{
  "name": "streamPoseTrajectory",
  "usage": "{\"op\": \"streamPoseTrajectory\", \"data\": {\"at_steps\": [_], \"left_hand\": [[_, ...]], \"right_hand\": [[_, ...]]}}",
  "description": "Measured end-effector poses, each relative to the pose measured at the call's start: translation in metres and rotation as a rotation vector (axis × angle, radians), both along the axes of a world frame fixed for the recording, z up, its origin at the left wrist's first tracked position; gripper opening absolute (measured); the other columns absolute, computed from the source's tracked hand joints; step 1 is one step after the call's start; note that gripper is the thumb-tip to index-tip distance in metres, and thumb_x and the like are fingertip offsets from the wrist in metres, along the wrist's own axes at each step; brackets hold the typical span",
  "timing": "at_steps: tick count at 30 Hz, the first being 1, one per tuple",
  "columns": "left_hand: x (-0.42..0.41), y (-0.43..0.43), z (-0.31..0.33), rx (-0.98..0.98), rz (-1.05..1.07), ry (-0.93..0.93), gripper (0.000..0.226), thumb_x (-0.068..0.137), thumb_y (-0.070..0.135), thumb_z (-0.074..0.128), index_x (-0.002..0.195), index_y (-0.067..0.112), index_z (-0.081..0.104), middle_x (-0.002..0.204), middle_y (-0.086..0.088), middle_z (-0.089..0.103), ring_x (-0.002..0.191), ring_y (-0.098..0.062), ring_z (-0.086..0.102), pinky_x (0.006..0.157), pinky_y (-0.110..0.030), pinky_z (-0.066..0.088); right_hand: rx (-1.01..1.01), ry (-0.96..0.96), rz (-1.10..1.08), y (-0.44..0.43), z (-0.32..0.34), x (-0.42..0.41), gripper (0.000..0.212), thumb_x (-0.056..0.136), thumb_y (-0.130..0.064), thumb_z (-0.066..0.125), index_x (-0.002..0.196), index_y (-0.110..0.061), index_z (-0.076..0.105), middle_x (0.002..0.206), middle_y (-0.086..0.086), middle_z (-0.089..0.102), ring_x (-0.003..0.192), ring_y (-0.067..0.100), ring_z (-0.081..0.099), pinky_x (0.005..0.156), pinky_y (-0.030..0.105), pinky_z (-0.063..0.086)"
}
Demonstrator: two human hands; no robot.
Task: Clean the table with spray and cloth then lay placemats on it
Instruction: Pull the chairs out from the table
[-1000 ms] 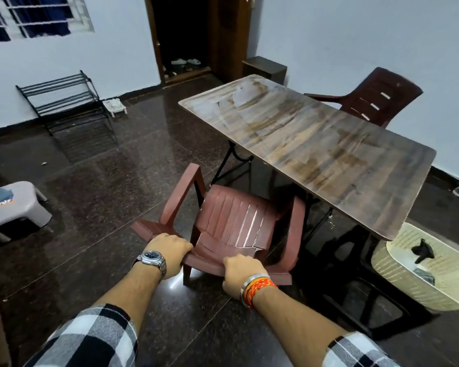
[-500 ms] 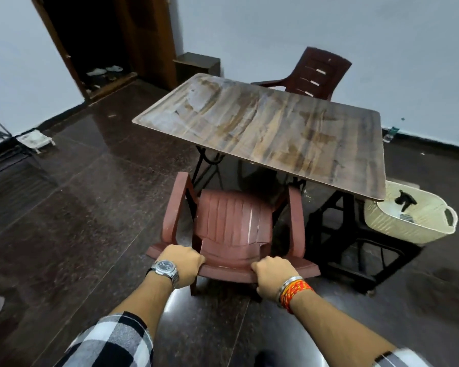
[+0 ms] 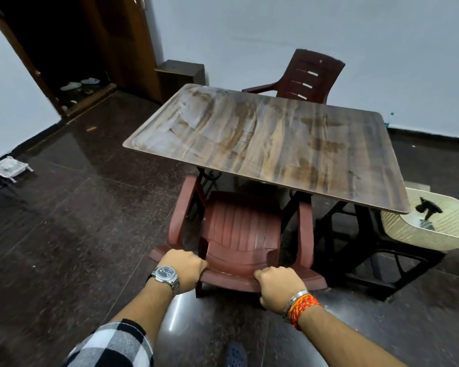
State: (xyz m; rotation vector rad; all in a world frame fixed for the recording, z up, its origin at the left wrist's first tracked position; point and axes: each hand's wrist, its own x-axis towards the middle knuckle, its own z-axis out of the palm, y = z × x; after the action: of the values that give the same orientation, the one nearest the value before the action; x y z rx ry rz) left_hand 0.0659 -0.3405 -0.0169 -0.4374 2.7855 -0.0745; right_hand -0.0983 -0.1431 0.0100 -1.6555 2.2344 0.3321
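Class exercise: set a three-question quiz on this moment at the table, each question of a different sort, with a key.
1. Which thing do the left hand and the right hand grip?
A. the basket's rim
B. the top of the near chair backrest
C. the far chair's armrest

2. Look at the table. True or false: a placemat lies on it.

3. Fill in: the wristwatch sits on the ___ wrist.

Key: 1 B; 2 false; 3 left.
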Motion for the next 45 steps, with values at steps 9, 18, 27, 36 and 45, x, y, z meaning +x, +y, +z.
{"op": "streamPoseTrajectory", "data": {"at_steps": [9, 18, 27, 36, 45], "left_hand": [[-0.030, -0.056, 0.003, 0.000, -0.052, -0.023, 0.031, 0.077, 0.023, 0.048, 0.103, 0.026, 0.064, 0.098, 0.001, 0.073, 0.090, -0.030, 0.069, 0.073, -0.035, 0.054], [-0.046, -0.085, 0.015, 0.005, -0.152, -0.043, 0.026, 0.081, 0.021, 0.049, 0.102, 0.021, 0.065, 0.104, -0.003, 0.072, 0.095, -0.033, 0.068, 0.068, -0.035, 0.044], [-0.067, -0.102, 0.017, 0.014, -0.124, -0.044, 0.027, 0.078, 0.020, 0.054, 0.102, 0.023, 0.066, 0.103, 0.000, 0.072, 0.094, -0.031, 0.069, 0.066, -0.034, 0.043], [-0.075, -0.117, 0.014, 0.004, -0.133, -0.052, 0.028, 0.077, 0.023, 0.054, 0.102, 0.023, 0.065, 0.103, 0.002, 0.072, 0.094, -0.029, 0.069, 0.065, -0.033, 0.043], [-0.072, -0.112, 0.018, 0.027, -0.082, -0.041, 0.027, 0.076, 0.023, 0.055, 0.101, 0.023, 0.065, 0.102, 0.001, 0.072, 0.093, -0.030, 0.068, 0.067, -0.034, 0.046]], "right_hand": [[0.010, 0.009, -0.082, -0.051, 0.001, -0.018, 0.033, 0.080, -0.030, 0.056, 0.110, -0.017, 0.055, 0.113, 0.009, 0.062, 0.098, 0.035, 0.061, 0.077, 0.038, 0.047], [-0.003, 0.038, -0.163, -0.074, -0.006, -0.022, 0.035, 0.078, -0.031, 0.054, 0.110, -0.017, 0.054, 0.113, 0.007, 0.062, 0.098, 0.035, 0.061, 0.077, 0.039, 0.048], [0.018, 0.052, -0.172, -0.092, -0.004, -0.041, 0.039, 0.078, -0.030, 0.054, 0.115, -0.018, 0.055, 0.115, 0.006, 0.062, 0.097, 0.035, 0.061, 0.079, 0.039, 0.049], [0.036, 0.058, -0.140, -0.104, -0.001, -0.050, 0.038, 0.079, -0.031, 0.054, 0.114, -0.018, 0.055, 0.113, 0.006, 0.063, 0.096, 0.032, 0.062, 0.077, 0.038, 0.049], [-0.005, 0.037, -0.162, -0.103, -0.001, -0.046, 0.035, 0.077, -0.031, 0.054, 0.110, -0.017, 0.055, 0.110, 0.005, 0.062, 0.097, 0.031, 0.061, 0.076, 0.038, 0.049]]}}
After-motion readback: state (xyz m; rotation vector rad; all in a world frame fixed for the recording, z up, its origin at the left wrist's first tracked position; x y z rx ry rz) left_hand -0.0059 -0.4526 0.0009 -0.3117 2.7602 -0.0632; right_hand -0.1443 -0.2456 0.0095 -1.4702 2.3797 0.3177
